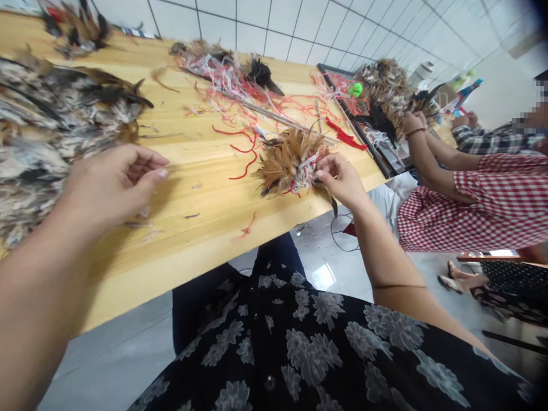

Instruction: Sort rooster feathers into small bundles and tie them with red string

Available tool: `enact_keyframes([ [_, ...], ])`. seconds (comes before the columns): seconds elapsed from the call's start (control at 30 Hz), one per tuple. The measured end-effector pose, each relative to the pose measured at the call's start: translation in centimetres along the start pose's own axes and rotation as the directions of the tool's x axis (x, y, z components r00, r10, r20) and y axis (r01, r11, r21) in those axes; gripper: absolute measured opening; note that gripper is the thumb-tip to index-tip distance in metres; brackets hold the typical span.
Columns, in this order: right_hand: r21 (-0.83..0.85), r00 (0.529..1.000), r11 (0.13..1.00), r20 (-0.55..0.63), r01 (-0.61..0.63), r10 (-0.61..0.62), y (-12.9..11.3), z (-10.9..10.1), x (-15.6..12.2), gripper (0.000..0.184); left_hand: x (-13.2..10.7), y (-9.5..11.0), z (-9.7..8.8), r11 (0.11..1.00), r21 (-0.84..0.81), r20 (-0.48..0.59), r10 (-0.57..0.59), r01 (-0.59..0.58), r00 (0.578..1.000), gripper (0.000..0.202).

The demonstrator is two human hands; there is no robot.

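My right hand (pixel 340 180) has its thumb and fingers closed on the pale quill end of a brown feather bundle (pixel 285 154) lying on the wooden table. Bits of red string show around the quills. Over on the left, my left hand (pixel 117 180) hovers beside a large pile of loose grey, white and brown feathers (pixel 38 131). Its fingers are slightly bent, the thumb apart, and nothing shows between them. Red strings (pixel 244 151) lie on the table left of the bundle.
A thin stick (pixel 265 111) and tangled pink and white strings (pixel 222 74) lie at the back of the table (pixel 192 228). Red strips (pixel 345 136) lie near a black-edged tray (pixel 374 151). At the right, a co-worker's hands (pixel 413 123) are at another feather heap (pixel 385 83).
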State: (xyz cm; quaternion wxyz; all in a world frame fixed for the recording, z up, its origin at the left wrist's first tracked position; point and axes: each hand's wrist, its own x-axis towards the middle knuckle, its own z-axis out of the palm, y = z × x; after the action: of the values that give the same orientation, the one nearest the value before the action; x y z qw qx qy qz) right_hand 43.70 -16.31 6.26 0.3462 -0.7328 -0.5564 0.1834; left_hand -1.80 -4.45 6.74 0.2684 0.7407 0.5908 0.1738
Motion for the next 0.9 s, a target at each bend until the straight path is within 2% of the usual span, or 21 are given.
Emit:
enact_keyframes([
  [0.1,-0.084,0.994,0.992,-0.056,0.090,-0.095,1.0,-0.1,-2.5,0.038,-0.2,0.4,-0.1,0.999,-0.006,-0.025,-0.046,0.046,0.999,0.057],
  [0.13,-0.152,0.983,0.978,-0.090,0.146,-0.161,0.9,0.1,-3.5,0.041,-0.3,0.5,-0.1,0.998,-0.010,-0.034,-0.060,0.060,0.998,0.059],
  [0.17,-0.246,0.961,0.944,-0.111,0.218,-0.251,0.5,0.6,-4.5,0.044,-0.4,0.6,-0.1,0.997,-0.019,-0.033,-0.071,0.071,0.997,0.062],
  [0.23,-0.422,0.889,0.836,-0.132,0.350,-0.439,-0.8,2.1,-6.2,0.048,-0.4,0.8,-0.1,0.995,-0.027,-0.037,-0.094,0.093,0.995,0.067],
  [0.3,-0.550,0.822,0.716,-0.089,0.430,-0.562,-2.3,3.9,-7.1,0.046,-0.4,0.9,0.0,0.995,-0.019,-0.038,-0.099,0.099,0.994,0.069],
  [0.37,-0.633,0.851,0.655,0.011,0.412,-0.525,-3.6,5.6,-7.0,0.046,-0.4,0.9,-0.1,0.994,-0.001,-0.035,-0.111,0.111,0.993,0.067],
  [0.43,-0.676,0.911,0.650,0.078,0.348,-0.406,-4.3,6.8,-6.1,0.058,-0.5,0.8,-0.2,0.992,-0.005,-0.022,-0.123,0.123,0.992,0.066],
  [0.57,-0.691,0.977,0.697,0.065,0.192,-0.204,-4.4,8.2,-4.0,0.087,-0.5,0.4,-0.5,0.995,0.011,-0.033,-0.098,0.099,0.995,0.062],
  [0.63,-0.674,0.991,0.729,0.036,0.121,-0.131,-4.3,8.8,-3.2,0.094,-0.5,0.4,-0.6,0.996,0.029,-0.009,-0.082,0.083,0.997,0.062],
  [0.77,-0.613,0.999,0.790,-0.029,-0.006,-0.016,-4.6,9.5,-1.8,0.091,-0.3,0.6,-0.7,0.995,0.052,0.065,-0.088,0.084,0.994,0.064],
  [0.9,-0.614,0.994,0.782,-0.058,-0.110,0.094,-5.3,9.4,-0.1,0.089,0.3,-0.5,-0.4,0.996,0.055,0.086,-0.077,0.072,0.993,0.060],
])
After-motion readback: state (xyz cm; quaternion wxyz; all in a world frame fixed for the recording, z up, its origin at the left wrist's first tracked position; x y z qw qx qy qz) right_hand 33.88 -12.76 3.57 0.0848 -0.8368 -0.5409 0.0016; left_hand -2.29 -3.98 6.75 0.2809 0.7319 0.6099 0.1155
